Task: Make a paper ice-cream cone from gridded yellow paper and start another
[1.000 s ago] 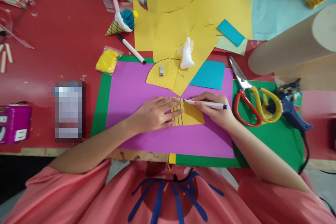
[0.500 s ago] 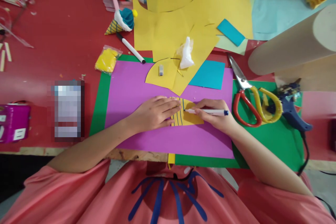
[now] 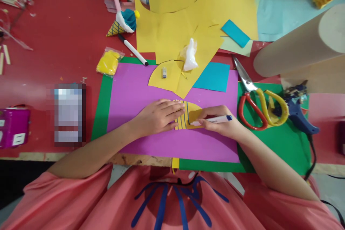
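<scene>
nearest the camera, the person's coral shirt (image 3: 172, 201) with dark blue stripes fills the bottom of the view. just beyond it lies a purple paper sheet (image 3: 140, 90) on top of a green sheet (image 3: 269, 143), both on the red table (image 3: 61, 43). the landmark here is the small yellow paper piece (image 3: 194, 112) with dark lines drawn on it, lying on the purple sheet near its middle.

the left hand (image 3: 157, 116) lies flat on the left part of the yellow piece, fingers straight and close together, pressing it down. the right hand (image 3: 219, 124) rests just right of the yellow piece, thumb and fingers pinched around a white marker (image 3: 212, 120) with a dark blue end; the marker tip touches the yellow piece at the lower end of the rightmost line.

right of the yellow piece, on the green sheet, lie red-and-yellow-handled scissors (image 3: 258, 100), and past them a blue glue gun (image 3: 298, 113). beyond the yellow piece lie a teal paper square (image 3: 212, 77), a larger yellow cut-out (image 3: 164, 77) and a crumpled white plastic bag (image 3: 190, 54). to the left and beyond the yellow piece are a bag of yellow material (image 3: 107, 63), a second white marker (image 3: 133, 51) and a paper ice-cream cone (image 3: 122, 23). farthest off lie big yellow sheets (image 3: 221, 0) and a cardboard roll (image 3: 299, 45).
</scene>
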Motion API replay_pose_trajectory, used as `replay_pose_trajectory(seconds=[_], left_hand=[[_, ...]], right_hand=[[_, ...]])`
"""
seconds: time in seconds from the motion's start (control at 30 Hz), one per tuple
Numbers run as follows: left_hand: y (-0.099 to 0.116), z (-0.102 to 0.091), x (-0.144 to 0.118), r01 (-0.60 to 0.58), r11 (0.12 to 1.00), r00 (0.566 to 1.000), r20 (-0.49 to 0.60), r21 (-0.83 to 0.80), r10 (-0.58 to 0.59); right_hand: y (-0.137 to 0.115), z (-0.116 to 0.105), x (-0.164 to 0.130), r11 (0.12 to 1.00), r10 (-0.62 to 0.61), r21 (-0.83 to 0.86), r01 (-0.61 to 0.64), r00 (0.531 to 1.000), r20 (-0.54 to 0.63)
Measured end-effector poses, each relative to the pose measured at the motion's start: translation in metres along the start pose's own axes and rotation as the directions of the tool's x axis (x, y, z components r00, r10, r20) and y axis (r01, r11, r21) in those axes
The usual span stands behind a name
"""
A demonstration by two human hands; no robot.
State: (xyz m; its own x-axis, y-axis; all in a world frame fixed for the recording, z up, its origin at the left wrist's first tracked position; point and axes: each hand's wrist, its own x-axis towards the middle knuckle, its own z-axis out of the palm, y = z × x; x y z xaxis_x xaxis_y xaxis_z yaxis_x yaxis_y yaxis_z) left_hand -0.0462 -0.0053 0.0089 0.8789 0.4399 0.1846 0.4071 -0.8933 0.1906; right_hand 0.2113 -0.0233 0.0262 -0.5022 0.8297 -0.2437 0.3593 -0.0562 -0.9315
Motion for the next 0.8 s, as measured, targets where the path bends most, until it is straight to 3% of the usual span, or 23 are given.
replay_pose_trajectory(seconds=[0.67, 0.73, 0.8], left_hand=[[0.0007, -0.0015, 0.0028, -0.025, 1.0, 0.999, -0.025, 0.015, 0.026], [0.0007, -0.0007, 0.0025, -0.025, 1.0, 0.999, -0.026, 0.013, 0.026], [0.0007, -0.0002, 0.002, -0.021, 1.0, 1.0, -0.021, 0.007, 0.021]], right_hand=[[-0.0013, -0.0041, -0.0003, 0.997, -0.08, 0.012, 0.079, 0.989, 0.127], [0.0009, -0.0056, 0.0003, 0.996, -0.073, 0.061, 0.067, 0.992, 0.099], [0.0045, -0.0068, 0.0011, 0.985, -0.036, 0.169, 0.037, 0.999, -0.007]])
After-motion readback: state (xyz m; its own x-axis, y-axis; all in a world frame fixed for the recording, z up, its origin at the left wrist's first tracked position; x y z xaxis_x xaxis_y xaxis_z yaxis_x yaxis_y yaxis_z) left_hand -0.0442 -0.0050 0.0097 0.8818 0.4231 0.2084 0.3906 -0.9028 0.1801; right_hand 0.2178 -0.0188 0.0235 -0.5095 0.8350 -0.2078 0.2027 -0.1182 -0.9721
